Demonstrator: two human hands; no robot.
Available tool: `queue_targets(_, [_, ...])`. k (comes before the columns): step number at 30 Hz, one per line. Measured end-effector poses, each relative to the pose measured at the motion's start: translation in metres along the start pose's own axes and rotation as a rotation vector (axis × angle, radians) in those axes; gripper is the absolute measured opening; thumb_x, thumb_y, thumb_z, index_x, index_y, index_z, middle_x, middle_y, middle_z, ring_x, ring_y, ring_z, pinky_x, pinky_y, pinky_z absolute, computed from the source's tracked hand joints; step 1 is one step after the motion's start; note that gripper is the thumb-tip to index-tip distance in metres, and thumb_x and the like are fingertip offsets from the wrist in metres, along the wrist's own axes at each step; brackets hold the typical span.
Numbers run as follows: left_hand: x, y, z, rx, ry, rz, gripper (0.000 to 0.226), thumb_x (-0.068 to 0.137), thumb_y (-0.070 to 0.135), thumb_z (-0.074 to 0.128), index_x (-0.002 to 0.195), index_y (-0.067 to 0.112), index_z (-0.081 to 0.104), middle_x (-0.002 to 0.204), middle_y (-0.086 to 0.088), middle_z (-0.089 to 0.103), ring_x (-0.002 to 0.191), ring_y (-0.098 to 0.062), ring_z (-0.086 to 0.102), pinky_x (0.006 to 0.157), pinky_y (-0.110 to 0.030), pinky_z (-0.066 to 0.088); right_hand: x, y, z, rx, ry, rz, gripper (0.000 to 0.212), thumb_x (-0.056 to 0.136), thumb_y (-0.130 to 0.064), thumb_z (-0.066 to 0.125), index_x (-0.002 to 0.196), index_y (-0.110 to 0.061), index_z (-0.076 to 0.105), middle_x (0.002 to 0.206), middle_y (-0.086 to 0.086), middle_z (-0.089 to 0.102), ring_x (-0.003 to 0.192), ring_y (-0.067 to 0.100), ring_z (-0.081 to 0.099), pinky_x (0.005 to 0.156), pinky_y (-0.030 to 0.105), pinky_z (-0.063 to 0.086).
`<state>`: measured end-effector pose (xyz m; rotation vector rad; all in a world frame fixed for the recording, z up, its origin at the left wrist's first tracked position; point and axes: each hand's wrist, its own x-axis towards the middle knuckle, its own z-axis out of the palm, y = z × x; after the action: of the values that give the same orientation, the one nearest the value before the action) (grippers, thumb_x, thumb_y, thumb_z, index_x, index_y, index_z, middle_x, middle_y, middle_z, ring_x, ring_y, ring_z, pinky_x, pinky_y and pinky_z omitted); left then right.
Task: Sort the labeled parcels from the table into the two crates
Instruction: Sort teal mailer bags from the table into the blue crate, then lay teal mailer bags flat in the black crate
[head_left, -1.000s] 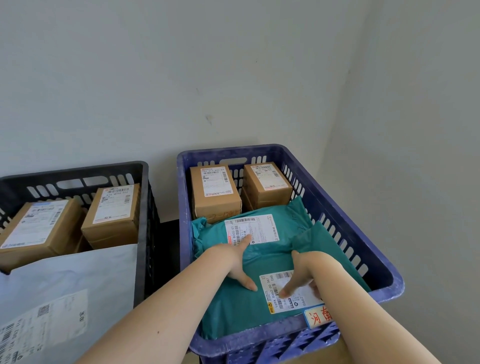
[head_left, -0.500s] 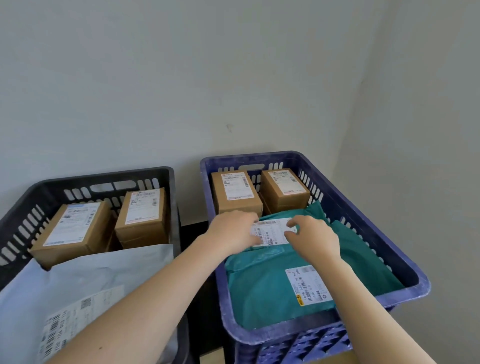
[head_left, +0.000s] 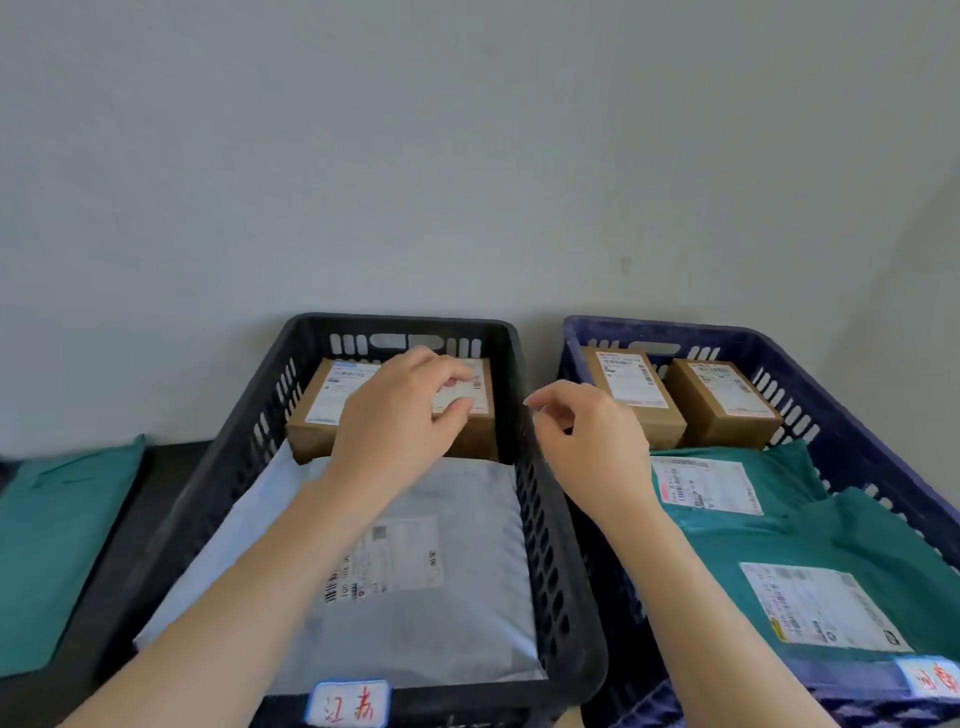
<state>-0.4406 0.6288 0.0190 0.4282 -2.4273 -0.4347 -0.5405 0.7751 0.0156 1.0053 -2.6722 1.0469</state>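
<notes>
A black crate (head_left: 543, 525) on the left holds two brown labeled boxes (head_left: 317, 421) at its far end and a grey mailer (head_left: 457, 613) in front. Beside it on the right, a blue crate (head_left: 878, 457) holds two brown boxes (head_left: 636, 410) and two green mailers (head_left: 878, 540). My left hand (head_left: 400, 421) hovers over the boxes in the black crate with loosely curled fingers and holds nothing. Above the black crate's right rim, my right hand (head_left: 592, 447) hangs relaxed and empty. One green parcel (head_left: 52, 545) lies on the dark table (head_left: 98, 639) at far left.
Each crate carries a handwritten tag on its near rim: a tag on the black one (head_left: 348, 704) and a tag on the blue one (head_left: 930, 680). A plain grey wall stands right behind both crates. A narrow gap separates the crates.
Both hands have left the green mailers in the blue crate and swung left. My left hand now sits over the boxes in the black crate. The view has turned left.
</notes>
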Motion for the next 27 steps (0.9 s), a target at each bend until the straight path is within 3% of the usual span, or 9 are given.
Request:
queue_targets(2, [-0.013,-0.028,-0.022,0.007,0.035,-0.06,0.024,0.088,0.024,0.064,0.111,0.023,0.067,0.105,0.009,0.06,0.098,-0.009,0.057,0.075,-0.026,0.045,-0.001,-0.03,0.022,0.056,-0.001,-0.046,0.025,0.095,-0.017,0.052,0.113,-0.026,0.067,0.11,-0.006,0.066,0.091,0.009,0.06,0.072,0.019,0.048])
queue_targets(5, [-0.033,-0.068,-0.049,0.012,0.067,-0.151,0.021,0.087,0.022,0.065,0.109,0.023,0.067,0.1,0.013,0.056,0.094,-0.007,0.055,0.07,-0.024,0.039,-0.004,-0.073,0.053,0.13,-0.003,-0.117,0.023,0.092,-0.014,0.055,0.105,-0.024,0.07,0.099,-0.008,0.068,0.087,0.01,0.061,0.076,0.031,0.054])
queue_targets(10, [-0.072,-0.133,-0.096,0.092,0.102,-0.246,0.021,0.089,0.024,0.063,0.109,0.023,0.067,0.102,0.011,0.058,0.096,-0.009,0.057,0.073,-0.024,0.041,-0.012,-0.145,0.106,0.219,-0.122,-0.207,0.025,0.092,-0.011,0.053,0.103,-0.024,0.07,0.094,-0.008,0.068,0.084,0.01,0.061,0.074,0.031,0.053])
queue_targets(13, [-0.099,-0.173,-0.123,0.135,0.12,-0.334,0.02,0.089,0.025,0.063,0.108,0.024,0.067,0.103,0.012,0.059,0.099,-0.008,0.056,0.078,-0.03,0.046,-0.022,-0.188,0.143,0.299,-0.2,-0.252,0.026,0.093,-0.01,0.051,0.103,-0.023,0.071,0.095,-0.009,0.068,0.081,0.007,0.062,0.074,0.026,0.052])
queue_targets(16, [-0.13,-0.212,-0.148,0.165,0.122,-0.405,0.021,0.089,0.026,0.062,0.11,0.026,0.066,0.105,0.012,0.058,0.103,-0.008,0.055,0.082,-0.031,0.048,-0.036,-0.229,0.181,0.392,-0.289,-0.257,0.026,0.092,-0.009,0.051,0.103,-0.022,0.07,0.09,-0.011,0.065,0.081,0.005,0.059,0.069,0.012,0.045])
queue_targets(20, [-0.166,-0.254,-0.172,0.184,0.092,-0.496,0.026,0.09,0.026,0.062,0.116,0.025,0.064,0.111,0.01,0.055,0.109,-0.009,0.053,0.085,-0.027,0.043,-0.056,-0.272,0.224,0.514,-0.448,-0.192,0.033,0.09,-0.003,0.048,0.107,-0.023,0.068,0.091,-0.011,0.062,0.082,0.001,0.055,0.065,0.002,0.039])
queue_targets(27, [-0.219,-0.313,-0.192,0.187,-0.023,-0.64,0.047,0.09,0.031,0.061,0.134,0.026,0.047,0.13,0.008,0.043,0.122,-0.01,0.042,0.097,-0.024,0.035,-0.084,-0.322,0.291,0.643,-0.691,0.068,0.04,0.092,-0.004,0.049,0.122,-0.029,0.056,0.121,-0.004,0.055,0.085,0.0,0.052,0.069,0.018,0.047])
